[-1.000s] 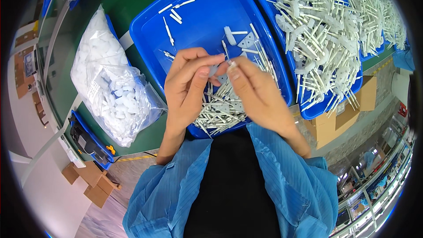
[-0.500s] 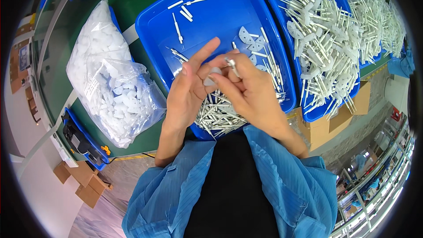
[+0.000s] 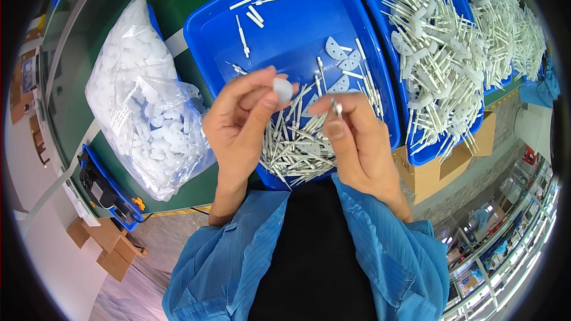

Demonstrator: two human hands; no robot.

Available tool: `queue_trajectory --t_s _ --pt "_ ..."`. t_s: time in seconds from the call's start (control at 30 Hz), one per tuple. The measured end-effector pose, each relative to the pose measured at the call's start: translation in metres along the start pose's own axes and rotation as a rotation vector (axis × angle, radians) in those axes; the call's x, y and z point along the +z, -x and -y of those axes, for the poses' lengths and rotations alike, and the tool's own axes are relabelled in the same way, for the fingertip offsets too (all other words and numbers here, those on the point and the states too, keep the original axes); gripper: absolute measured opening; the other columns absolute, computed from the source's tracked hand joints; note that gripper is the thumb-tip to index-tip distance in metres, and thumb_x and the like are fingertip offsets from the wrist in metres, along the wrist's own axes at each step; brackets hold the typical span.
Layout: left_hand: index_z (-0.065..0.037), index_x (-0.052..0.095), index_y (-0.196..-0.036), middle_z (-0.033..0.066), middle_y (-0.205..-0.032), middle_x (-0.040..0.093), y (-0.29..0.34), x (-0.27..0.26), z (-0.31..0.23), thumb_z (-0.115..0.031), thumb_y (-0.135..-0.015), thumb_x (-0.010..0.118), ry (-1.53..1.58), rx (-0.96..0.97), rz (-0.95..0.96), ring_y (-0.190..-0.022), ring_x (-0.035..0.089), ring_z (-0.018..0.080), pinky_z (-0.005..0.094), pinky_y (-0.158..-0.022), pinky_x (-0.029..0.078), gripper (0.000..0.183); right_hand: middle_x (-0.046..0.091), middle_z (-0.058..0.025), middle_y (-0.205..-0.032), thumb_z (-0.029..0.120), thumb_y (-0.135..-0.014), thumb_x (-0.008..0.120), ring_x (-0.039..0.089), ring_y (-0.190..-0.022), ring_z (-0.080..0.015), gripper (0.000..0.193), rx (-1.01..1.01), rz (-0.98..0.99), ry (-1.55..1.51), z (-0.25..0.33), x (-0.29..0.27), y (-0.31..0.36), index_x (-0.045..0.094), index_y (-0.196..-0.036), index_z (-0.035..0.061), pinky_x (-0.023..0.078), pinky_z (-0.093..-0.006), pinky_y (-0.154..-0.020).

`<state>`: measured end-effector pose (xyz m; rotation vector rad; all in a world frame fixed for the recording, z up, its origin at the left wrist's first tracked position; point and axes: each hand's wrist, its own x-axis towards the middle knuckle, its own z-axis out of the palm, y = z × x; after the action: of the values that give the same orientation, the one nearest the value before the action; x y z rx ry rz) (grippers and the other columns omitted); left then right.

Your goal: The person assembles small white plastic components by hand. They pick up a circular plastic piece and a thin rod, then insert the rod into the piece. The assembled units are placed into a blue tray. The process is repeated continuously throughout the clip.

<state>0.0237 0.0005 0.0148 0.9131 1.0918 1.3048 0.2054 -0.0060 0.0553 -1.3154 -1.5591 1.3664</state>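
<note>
A single head-worn fisheye view looks steeply down from close above the left hand and right hand, facing the blue tray toward twelve o'clock; forearms enter from six o'clock, and straight edges bow near the rim.

Bright, even overhead light; sharp centre, fisheye bending and dark rim.

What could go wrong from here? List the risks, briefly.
1. The left hand pinches a small white flat piece only at its fingertips, above the blue tray; a slip could drop it among the loose pins.
2. The right hand holds a thin pin by its end; it may tilt or slip.
3. The pin pile lies at the tray's near edge, so a nudge might spill some.
</note>
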Motion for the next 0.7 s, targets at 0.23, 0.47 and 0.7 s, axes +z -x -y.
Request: queue_trajectory --t_s 0.23,0.47,0.7 --pt "0.002 0.056 -0.121 0.0177 -0.11 0.064 0.0 -0.001 0.007 -0.009 -0.096 0.061 0.093 0.101 -0.006 -0.093 0.07 0.0309 0.0458 -0.081 0.061 0.028 0.065 -0.012 -0.068 0.007 -0.094 0.06 0.066 -0.055 -0.0277 0.014 -0.185 -0.025 0.201 -0.003 0.019 -0.013 0.056 -0.106 0.0012 0.048 -0.0375 -0.045" --pt "0.008 0.056 -0.112 0.0185 -0.109 0.062 -0.006 -0.006 0.016 0.008 -0.092 0.059 0.166 0.278 0.078 -0.106 0.067 0.0327 0.0411 -0.092 0.056 0.02 0.058 -0.0108 -0.058 0.006 -0.092 0.062 0.063 -0.048 -0.0264 0.011 -0.175 -0.045 0.207 0.002 0.024 -0.013 0.054 -0.097 0.0011 0.045 -0.0363 -0.041" --pt "0.008 0.057 -0.11 0.0179 -0.109 0.06 -0.005 -0.003 0.015 0.013 -0.088 0.06 0.045 0.341 0.038 -0.108 0.066 0.0338 0.0396 -0.093 0.056 0.022 0.059 -0.0095 -0.06 0.005 -0.09 0.064 0.062 -0.048 -0.0247 0.012 -0.125 -0.037 0.197 0.008 0.024 -0.011 0.054 -0.095 0.0009 0.045 -0.0354 -0.04"
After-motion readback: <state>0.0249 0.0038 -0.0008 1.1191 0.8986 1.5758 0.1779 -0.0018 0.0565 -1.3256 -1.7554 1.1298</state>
